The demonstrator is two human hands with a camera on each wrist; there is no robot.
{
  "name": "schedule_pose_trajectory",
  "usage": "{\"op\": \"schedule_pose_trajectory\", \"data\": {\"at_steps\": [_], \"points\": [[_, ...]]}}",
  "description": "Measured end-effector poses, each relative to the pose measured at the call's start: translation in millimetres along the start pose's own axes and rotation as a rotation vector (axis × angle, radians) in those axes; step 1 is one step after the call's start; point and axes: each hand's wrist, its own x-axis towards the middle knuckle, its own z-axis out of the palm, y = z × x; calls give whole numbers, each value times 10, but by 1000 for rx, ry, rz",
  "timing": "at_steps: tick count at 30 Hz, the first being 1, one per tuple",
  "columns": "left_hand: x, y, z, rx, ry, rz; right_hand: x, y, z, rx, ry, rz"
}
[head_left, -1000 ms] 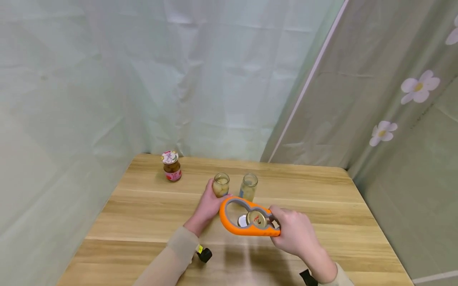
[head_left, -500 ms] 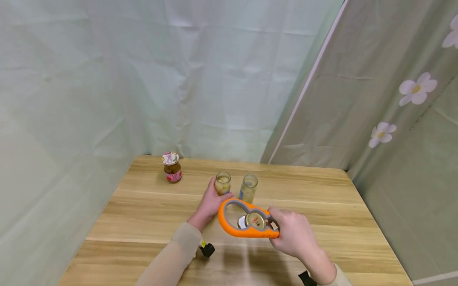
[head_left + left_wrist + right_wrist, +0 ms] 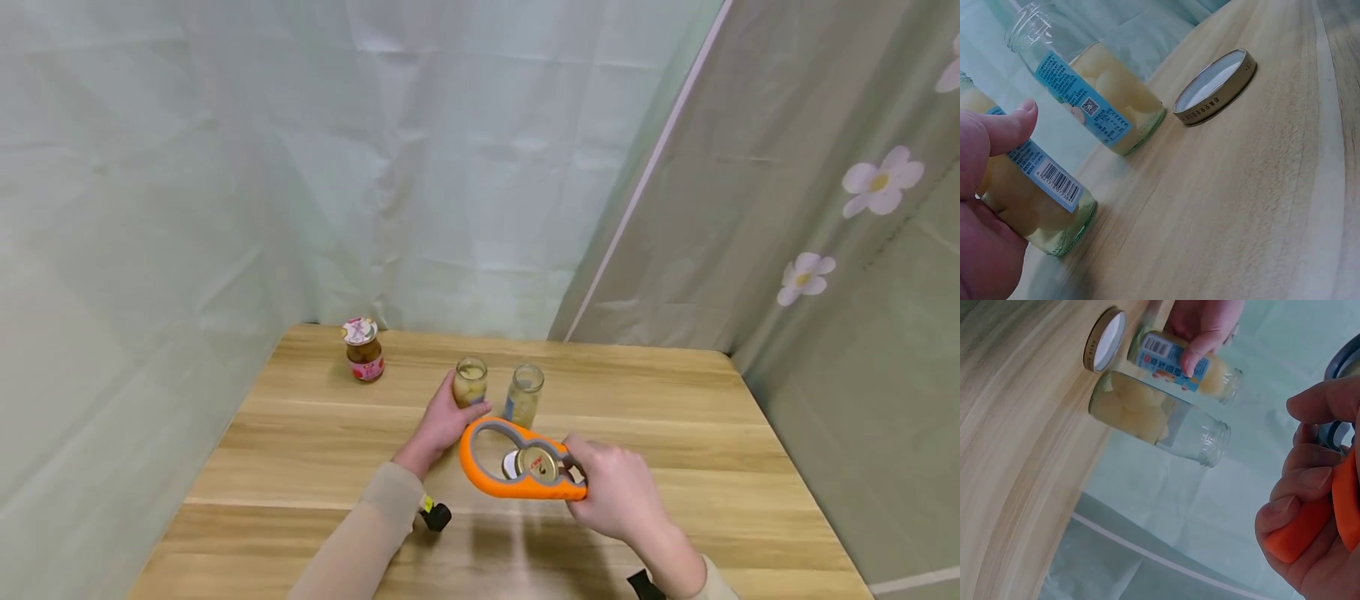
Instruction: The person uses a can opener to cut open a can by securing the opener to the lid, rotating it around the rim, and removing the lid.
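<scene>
Glass jar [image 3: 523,400], lidless and upright on wooden table [image 3: 675,433], with pale rounded pieces low inside and blue label on side. Just left of glass jar, apart from it: held jar [image 3: 471,382], also lidless, with similar pale pieces and blue label bearing barcode. Wrapped round held jar, on its side away from glass jar: left hand [image 3: 444,419], gripping, with thumb across label. Nearer to person than glass jar, and to its right: right hand [image 3: 615,487], fingers curled round handles of orange opener [image 3: 517,487]. Raised in front of glass jar, with grey inner edge and wide loop to left, overlapping jar's lower end in head view: same opener. In narrower ring of opener, likewise in front of glass jar: gold lid [image 3: 537,465] with red print. On table, nearer to person than glass jar and not touching it: loose lid [image 3: 1216,87], white inner face up, partly visible through wide loop. Well left of glass jar and slightly farther back: capped jar [image 3: 365,352], with patterned lid, brown contents and pink label. Behind glass jar: pale creased curtain [image 3: 450,167]. Far right of glass jar: white flowers [image 3: 883,181] with yellow centres.
</scene>
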Motion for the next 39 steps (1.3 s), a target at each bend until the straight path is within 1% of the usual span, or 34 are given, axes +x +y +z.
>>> {"op": "schedule_pose_trajectory", "data": {"at_steps": [5, 10, 17, 22, 25, 29, 35, 37, 39], "points": [[6, 16, -16, 19, 5, -7, 8, 6, -1, -2, 2, -10], [18, 9, -23, 29, -9, -7, 9, 13, 10, -1, 8, -9], [8, 13, -19, 20, 21, -17, 27, 21, 47, 3, 22, -26], [-40, 6, -22, 23, -2, -2, 32, 22, 41, 25, 24, -24], [-80, 27, -47, 31, -3, 9, 51, 14, 38, 27, 24, -27], [-117, 48, -106, 45, 9, 17, 88, 0, 47, 23, 34, -40], [-168, 54, -155, 87, 32, 20, 75, 4, 63, 55, 30, -46], [-192, 78, -178, 84, 57, 28, 70, 8, 72, 58, 22, -42], [-226, 126, -215, 60, 93, 38, 73, 6, 79, 64, 15, -39]]}}
